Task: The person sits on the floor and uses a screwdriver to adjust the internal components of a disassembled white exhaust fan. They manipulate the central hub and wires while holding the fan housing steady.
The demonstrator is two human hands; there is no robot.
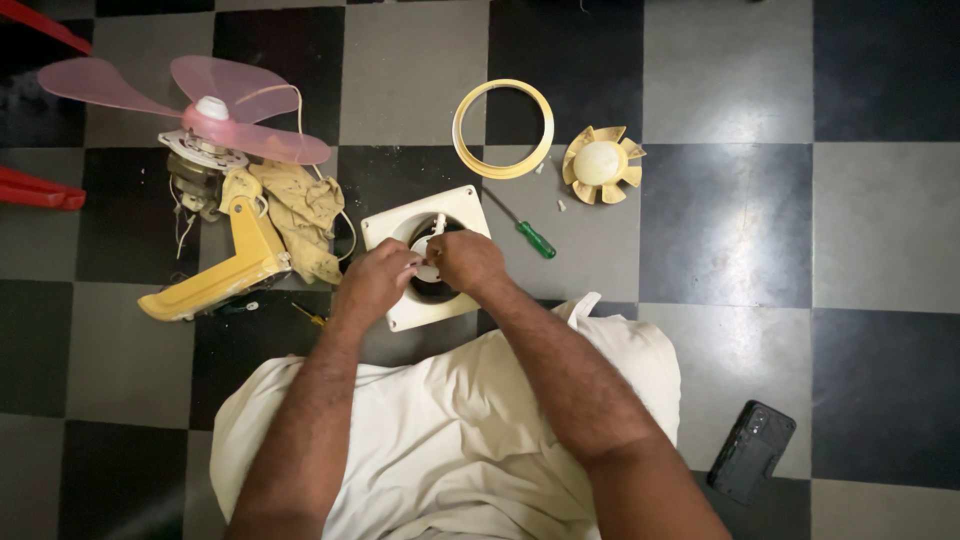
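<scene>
- Exhaust fan housing (pixel 403 312) is lying on the floor under both grips, steadying it.
- My left hand (pixel 372 282) and right hand (pixel 463 260) are pinching its white hub (pixel 428 270).
- Green screwdriver (pixel 534 238) is waiting just right.

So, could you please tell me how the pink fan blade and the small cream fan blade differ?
The pink fan blade is larger, translucent, with a few long broad blades; the cream fan blade is small, opaque, with many short blades round a domed hub. The pink one sits mounted on a motor; the cream one lies loose on the floor, right of a yellow ring. Neither is touched: both hands are at the white square fan frame.
</scene>
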